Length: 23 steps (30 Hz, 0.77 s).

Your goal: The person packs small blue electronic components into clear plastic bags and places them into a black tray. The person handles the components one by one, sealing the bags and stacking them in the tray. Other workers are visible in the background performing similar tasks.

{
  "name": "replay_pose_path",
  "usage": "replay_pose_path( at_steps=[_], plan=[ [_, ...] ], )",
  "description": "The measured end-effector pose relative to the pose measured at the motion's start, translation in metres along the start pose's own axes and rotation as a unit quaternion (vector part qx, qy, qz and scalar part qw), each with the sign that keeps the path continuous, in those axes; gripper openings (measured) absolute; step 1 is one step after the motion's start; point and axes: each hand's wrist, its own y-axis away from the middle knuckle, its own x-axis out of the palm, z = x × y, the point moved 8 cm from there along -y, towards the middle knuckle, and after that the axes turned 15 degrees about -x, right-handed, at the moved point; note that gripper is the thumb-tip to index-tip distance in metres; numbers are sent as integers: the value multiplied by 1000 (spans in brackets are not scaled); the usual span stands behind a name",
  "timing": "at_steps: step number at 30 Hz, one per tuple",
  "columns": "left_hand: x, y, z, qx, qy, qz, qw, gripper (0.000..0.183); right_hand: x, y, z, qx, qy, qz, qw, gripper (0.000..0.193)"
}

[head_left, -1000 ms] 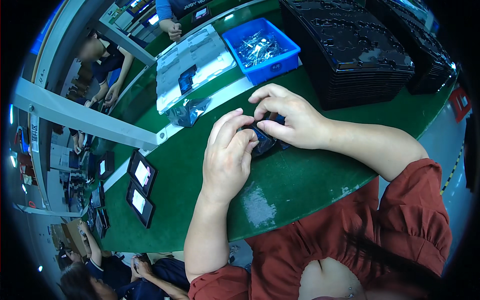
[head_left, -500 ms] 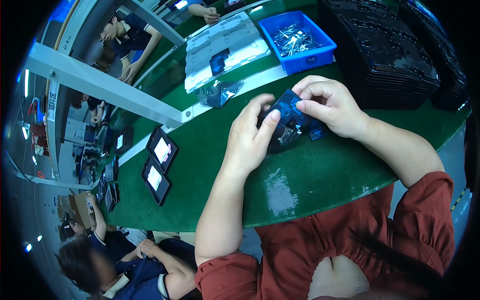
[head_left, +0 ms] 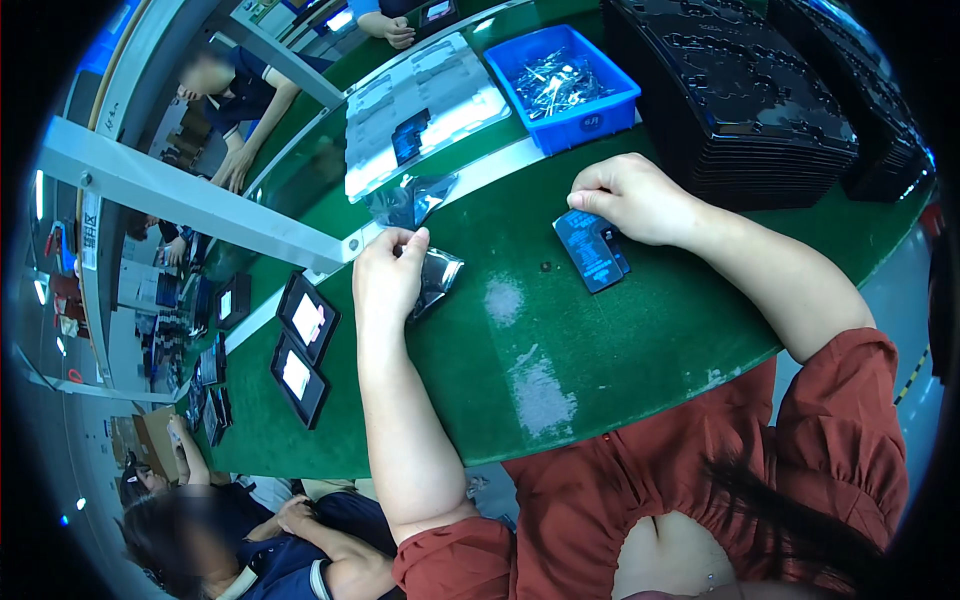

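My right hand (head_left: 640, 203) pinches the top edge of a flat black battery (head_left: 590, 252) with pale blue print. The battery has a stepped edge and hangs tilted just above the green tabletop. To the left, my left hand (head_left: 388, 278) is closed on a shiny dark plastic bag (head_left: 437, 278), which hangs crumpled beside the fingers. Another dark plastic bag (head_left: 412, 198) lies just beyond that hand, near the pale strip across the table.
A blue bin (head_left: 570, 95) of small metal parts stands at the back. Left of it is a grey moulded tray (head_left: 430, 95) holding one dark piece. Stacked black trays (head_left: 745, 130) rise at the right. Two open black boxes (head_left: 300, 345) lie left. A metal frame beam (head_left: 200, 195) crosses there; co-workers sit beyond.
My hands have moved apart. The plastic bag has gone left with my left hand, while the battery is now out of it in my right hand.
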Motion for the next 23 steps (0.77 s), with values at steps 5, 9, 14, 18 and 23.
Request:
replay_pose_path(
  at_steps=[5, 9, 14, 18, 23],
  plan=[
    [-4, -2, 1, -15, -61, -52, 997, 40, -18, 7, 22, -121, 201, -130, 963, 19],
    [-16, 3, -3, -15, -63, -109, 992, 43, -9, 13, 54, -254, 182, -126, 942, 17],
    [-19, 1, -3, 22, 4, -135, 991, 34, 36, 30, 92, -390, 117, -3, 913, 19],
    [-21, 5, -9, 67, 26, -158, 985, 24, 46, 30, 99, -385, 98, 8, 918, 21],
    [-9, 26, -39, 138, 54, -35, 988, 14, 21, -25, 78, -246, 101, -130, 955, 26]
  ],
)
